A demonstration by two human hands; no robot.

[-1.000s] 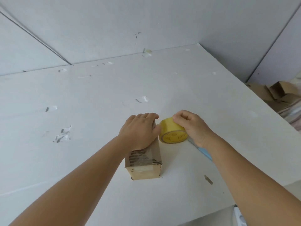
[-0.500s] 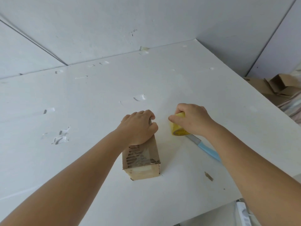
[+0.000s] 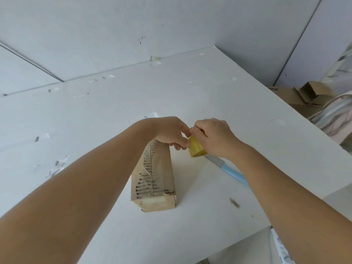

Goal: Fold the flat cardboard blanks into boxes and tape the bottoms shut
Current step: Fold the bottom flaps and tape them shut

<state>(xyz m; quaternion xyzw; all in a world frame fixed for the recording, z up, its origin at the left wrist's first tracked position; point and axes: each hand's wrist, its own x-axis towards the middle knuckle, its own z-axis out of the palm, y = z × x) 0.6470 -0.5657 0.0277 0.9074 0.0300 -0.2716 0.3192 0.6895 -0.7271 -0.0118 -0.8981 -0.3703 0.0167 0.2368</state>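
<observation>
A small brown cardboard box (image 3: 154, 180) lies on the white table (image 3: 95, 119), its top face torn and covered with clear tape. My left hand (image 3: 172, 133) hovers over the box's far end, its fingertips pinching at the edge of the yellow tape roll (image 3: 196, 147). My right hand (image 3: 213, 137) grips that roll from above, just right of the box's far end. Most of the roll is hidden under my right hand.
A knife with a light blue handle (image 3: 231, 172) lies on the table under my right forearm. A small brown scrap (image 3: 234, 202) sits near the front edge. Folded cardboard pieces (image 3: 304, 94) pile up beyond the table's right edge.
My left hand lifted off the box top and reached to the tape roll. My right hand tilted the roll and brought it close against the box's far end.
</observation>
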